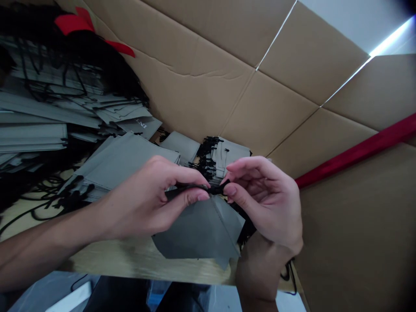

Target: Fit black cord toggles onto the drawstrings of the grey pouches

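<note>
A short knotted black cord (216, 190) is pinched between my two hands above the table. My left hand (152, 195) grips its left part between thumb and forefinger, with the strands running back through the fingers. The thumb and fingertips of my right hand (271, 201) close on the cord's right end. Just below the cord lies a flat grey fabric pouch (198, 232) with a stitched seam, its lower edge near the table's front. Whether the cord is joined to this pouch I cannot tell.
Grey pouches (126, 156) with black cords lie stacked beyond my left hand. More piles (32, 136) rise at the left, below a black heap with a red strip (73, 24). Cardboard walls (201, 73) enclose the wooden table (130, 258); a red band (357, 149) crosses the right.
</note>
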`<action>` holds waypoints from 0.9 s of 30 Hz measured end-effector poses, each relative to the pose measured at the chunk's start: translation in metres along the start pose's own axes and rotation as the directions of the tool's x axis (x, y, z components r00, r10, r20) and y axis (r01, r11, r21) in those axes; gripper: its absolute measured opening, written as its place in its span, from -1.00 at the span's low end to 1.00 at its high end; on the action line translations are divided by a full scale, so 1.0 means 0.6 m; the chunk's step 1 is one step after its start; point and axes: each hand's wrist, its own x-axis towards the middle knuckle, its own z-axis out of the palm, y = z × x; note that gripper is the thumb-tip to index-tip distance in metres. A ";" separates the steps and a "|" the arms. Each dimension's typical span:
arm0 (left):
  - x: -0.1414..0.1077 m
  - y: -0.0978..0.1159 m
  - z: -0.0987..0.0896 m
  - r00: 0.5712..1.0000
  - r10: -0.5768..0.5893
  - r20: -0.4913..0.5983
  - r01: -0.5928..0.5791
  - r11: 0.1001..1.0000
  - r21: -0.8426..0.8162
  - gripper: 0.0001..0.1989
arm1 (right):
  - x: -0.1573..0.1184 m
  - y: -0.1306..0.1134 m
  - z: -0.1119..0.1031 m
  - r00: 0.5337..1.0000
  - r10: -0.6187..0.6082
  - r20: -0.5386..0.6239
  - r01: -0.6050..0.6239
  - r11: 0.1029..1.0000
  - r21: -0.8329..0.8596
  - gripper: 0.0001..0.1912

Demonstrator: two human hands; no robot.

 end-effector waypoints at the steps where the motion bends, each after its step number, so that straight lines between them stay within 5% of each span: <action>1: 0.000 0.000 0.000 1.000 0.004 -0.001 -0.004 1.000 0.005 -0.80 | 0.000 -0.001 0.001 1.000 0.003 -0.009 -0.004 1.000 -0.017 -0.61; 21: 0.002 -0.002 0.000 0.999 0.004 0.035 -0.005 1.000 0.018 -0.78 | -0.004 -0.003 -0.002 1.000 -0.029 0.001 0.029 0.996 -0.085 -0.75; 27: -0.001 -0.006 0.000 0.999 0.006 0.052 -0.006 1.000 0.000 -0.77 | 0.005 0.007 -0.008 0.973 -0.126 0.191 0.140 0.988 -0.060 -0.50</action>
